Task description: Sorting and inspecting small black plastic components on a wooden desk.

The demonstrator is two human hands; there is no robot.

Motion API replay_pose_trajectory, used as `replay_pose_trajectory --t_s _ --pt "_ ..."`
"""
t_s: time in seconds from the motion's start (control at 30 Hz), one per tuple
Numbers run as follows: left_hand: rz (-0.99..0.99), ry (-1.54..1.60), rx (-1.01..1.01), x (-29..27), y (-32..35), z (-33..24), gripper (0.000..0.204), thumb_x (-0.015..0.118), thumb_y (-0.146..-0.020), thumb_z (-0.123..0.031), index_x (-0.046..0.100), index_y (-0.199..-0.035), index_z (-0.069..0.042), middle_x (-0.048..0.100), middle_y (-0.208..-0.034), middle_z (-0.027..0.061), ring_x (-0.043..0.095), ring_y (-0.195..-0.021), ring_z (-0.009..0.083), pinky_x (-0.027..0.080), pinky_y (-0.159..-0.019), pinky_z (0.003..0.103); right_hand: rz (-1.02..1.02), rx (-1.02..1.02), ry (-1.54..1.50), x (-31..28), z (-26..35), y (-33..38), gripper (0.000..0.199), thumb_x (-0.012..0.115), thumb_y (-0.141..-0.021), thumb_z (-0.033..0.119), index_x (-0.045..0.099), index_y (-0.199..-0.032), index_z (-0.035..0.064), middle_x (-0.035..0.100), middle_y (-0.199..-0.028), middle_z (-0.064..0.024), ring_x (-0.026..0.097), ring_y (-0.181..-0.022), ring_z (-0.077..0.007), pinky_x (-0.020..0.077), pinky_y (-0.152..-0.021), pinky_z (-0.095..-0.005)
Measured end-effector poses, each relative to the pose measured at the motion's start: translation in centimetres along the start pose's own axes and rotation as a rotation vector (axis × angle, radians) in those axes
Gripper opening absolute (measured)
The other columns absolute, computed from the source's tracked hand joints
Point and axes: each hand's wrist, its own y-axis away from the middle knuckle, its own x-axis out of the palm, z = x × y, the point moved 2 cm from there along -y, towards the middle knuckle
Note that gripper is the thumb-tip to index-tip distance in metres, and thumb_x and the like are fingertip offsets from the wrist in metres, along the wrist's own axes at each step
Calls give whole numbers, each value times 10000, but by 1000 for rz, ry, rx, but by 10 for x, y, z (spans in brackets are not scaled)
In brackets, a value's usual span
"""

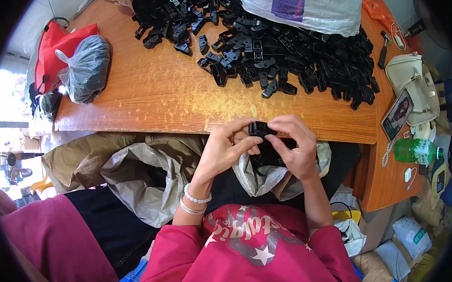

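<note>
Between my two hands, just off the near edge of the wooden table [172,92], is a small black plastic part [259,129]. My left hand [231,145] grips it from the left with thumb and fingers, a white bead bracelet on that wrist. From the right, my right hand [296,142] pinches the same part between thumb and forefinger. A large heap of similar black plastic parts [262,52] covers the far middle and right of the table. Below my hands hangs a pale woven sack [253,178] with dark contents, partly hidden by my hands.
A white woven bag [326,13] lies over the heap. At the left stand a red bag [53,55] and a tied clear bag [87,69]. Rightward are a hammer [383,51], a handbag [412,85], a phone [397,114] and a green bottle [413,150]. Another person's leg [113,228] is close on my left.
</note>
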Motion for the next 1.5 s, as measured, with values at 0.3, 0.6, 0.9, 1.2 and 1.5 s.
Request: replay_pose_trajectory --t_s 0.3,0.6,0.9,1.2,1.5 --pt "-29 -175 197 12 3 -13 306 612 -860 40 579 -1164 38 672 -993 141 680 -766 129 542 -669 245 -45 369 -237 8 -3 9 300 687 -798 16 623 -1091 -1 623 -1025 -138 619 -916 -253 481 -801 -314" --pt "-611 -448 282 -35 -48 15 289 776 -778 -160 640 -975 2 635 -766 75 572 -628 132 467 -573 265 120 315 -140 -21 -9 -2 136 661 -850 62 683 -960 -14 618 -927 -79 616 -818 -162 487 -686 -239" --pt "-596 -421 411 -46 -63 15 124 703 -804 -31 592 -823 22 561 -815 70 546 -692 127 441 -608 249 -202 204 543 -11 -53 -30 218 650 -822 22 645 -1032 -36 580 -976 -145 570 -898 -323 465 -794 -397" --pt "-304 -146 121 -10 -27 26 319 743 -758 -33 634 -1056 -2 492 -673 -37 418 -561 25 362 -507 187 -180 259 353 -5 -32 -13 217 687 -800 36 625 -1000 -22 625 -881 -115 597 -801 -270 464 -722 -372" --pt "-350 -206 95 -13 -23 34 317 749 -747 -36 639 -1039 16 496 -649 -18 439 -552 48 377 -510 211 -37 -29 781 -2 -30 -9 336 645 -771 -4 635 -1106 23 619 -1005 -121 560 -949 -274 418 -784 -383"
